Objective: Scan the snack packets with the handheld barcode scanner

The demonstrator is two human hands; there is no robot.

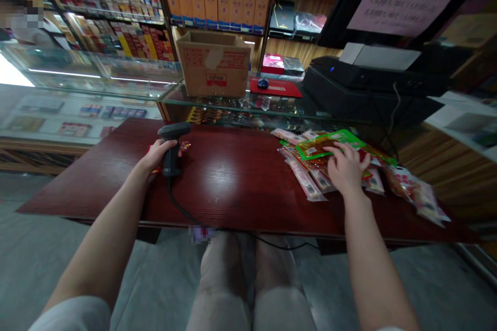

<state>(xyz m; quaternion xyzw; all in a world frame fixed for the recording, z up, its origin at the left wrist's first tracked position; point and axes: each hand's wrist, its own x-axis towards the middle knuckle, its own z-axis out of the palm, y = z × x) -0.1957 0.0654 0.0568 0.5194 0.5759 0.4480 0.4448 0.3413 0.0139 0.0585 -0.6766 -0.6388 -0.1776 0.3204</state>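
My left hand point(158, 155) is wrapped round the dark barcode scanner point(171, 152), held upright over the left part of the table. A small shiny red and orange packet point(186, 146) shows partly behind the scanner and hand; whether the hand touches it I cannot tell. On the right, my right hand point(347, 168) lies with fingers spread over a green-edged snack packet point(318, 146). That packet rests on a pile of others, among them a pink and white packaged stick point(306, 178). More clear-wrapped packets point(425, 196) lie to the right of this hand.
The scanner's cable point(180, 207) hangs over the front edge of the dark red table point(225, 176). Behind stand a glass counter point(233, 108), a cardboard box point(215, 64), a mouse point(263, 84) on a red mat and a black machine point(361, 83). A person point(34, 31) is at far left.
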